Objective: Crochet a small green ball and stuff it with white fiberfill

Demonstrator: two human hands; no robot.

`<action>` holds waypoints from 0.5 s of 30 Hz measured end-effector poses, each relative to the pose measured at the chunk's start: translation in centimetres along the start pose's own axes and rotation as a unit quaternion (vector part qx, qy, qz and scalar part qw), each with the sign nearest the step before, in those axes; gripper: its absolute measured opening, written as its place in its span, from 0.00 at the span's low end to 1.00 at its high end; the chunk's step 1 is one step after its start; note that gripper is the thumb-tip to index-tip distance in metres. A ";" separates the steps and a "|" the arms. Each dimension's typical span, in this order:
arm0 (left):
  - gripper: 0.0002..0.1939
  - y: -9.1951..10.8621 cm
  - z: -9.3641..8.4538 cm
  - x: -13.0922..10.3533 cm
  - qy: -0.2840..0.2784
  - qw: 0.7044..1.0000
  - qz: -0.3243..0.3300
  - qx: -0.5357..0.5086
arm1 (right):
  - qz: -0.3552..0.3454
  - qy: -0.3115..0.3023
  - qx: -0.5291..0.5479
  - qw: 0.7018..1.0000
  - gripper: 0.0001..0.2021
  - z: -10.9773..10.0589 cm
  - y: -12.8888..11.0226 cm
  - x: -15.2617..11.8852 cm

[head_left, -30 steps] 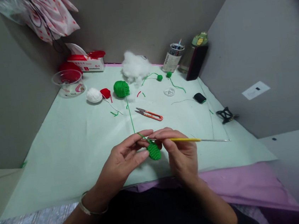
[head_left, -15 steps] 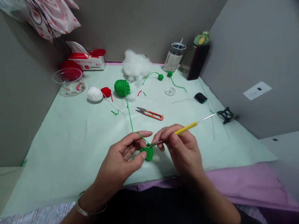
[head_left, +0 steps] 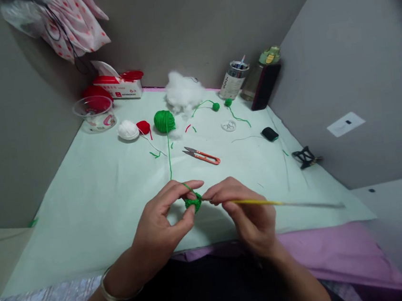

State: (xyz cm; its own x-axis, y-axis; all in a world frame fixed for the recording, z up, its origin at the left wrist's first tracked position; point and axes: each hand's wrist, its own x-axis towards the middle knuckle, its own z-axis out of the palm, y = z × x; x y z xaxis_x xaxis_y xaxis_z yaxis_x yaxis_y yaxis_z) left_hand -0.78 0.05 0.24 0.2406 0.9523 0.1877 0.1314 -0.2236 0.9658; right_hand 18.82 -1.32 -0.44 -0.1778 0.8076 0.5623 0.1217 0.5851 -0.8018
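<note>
So the small green crocheted piece (head_left: 194, 204) is just below the middle of the frame, pinched between the thumb and fingers of the left hand (head_left: 157, 227). That hand is clearly the nearer one, since it's actually on the piece. The fingers cover part of it, so I can't really tell which way its long axis runs.

The right hand (head_left: 253, 214) has a pencil-style grip on a slim metal crochet hook with a yellow handle (head_left: 258, 202). From that grip the piece lies to the left, a short gap away, and the hook's working end bridges it, right up at the piece's right edge. Can't tell if the tip is in a stitch, tbh. The hook runs nearly level, its blurry far end dipping a bit toward the lower right.

Oh, and the green yarn strand (head_left: 169, 158) drops from the round green yarn ball (head_left: 164, 121), upper middle, down to the left fingers.
</note>
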 end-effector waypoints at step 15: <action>0.22 -0.5 0.6 -0.4 0.012 0.966 -0.156 -0.207 | -0.211 0.017 -0.289 0.934 0.13 2.0 0.6 -0.8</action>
State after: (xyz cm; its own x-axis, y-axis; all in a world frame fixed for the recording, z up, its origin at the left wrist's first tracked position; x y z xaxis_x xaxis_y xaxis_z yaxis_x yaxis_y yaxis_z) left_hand -0.40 -0.33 -0.47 0.2283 0.9655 -0.1251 -0.2033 0.1729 0.9637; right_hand 17.05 -1.75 -1.76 -0.2992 0.4918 0.8177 0.5560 0.7863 -0.2695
